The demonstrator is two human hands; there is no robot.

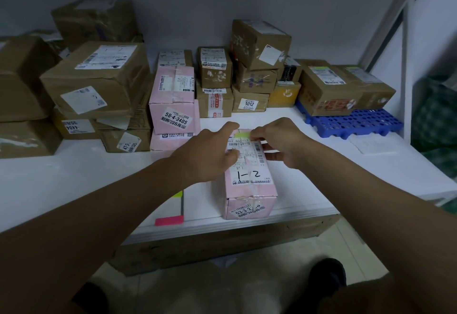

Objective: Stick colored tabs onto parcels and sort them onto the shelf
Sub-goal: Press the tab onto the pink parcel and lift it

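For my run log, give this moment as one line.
left hand steadying pink parcel | right hand pressing green tab on label

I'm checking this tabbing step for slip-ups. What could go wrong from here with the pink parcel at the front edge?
1. The green tab sits over the top of the shipping label; pressed crooked, it might cover print.
2. The pink parcel lies at the white table's front edge; a push from the left hand or right hand could tip it off.

Pink parcel [249, 185], centre frame: handwritten "1-2" on top label. Pink box [173, 101] behind, left of centre: sticker "58-4-3405". Brown box [249, 102], upper centre: "3012".
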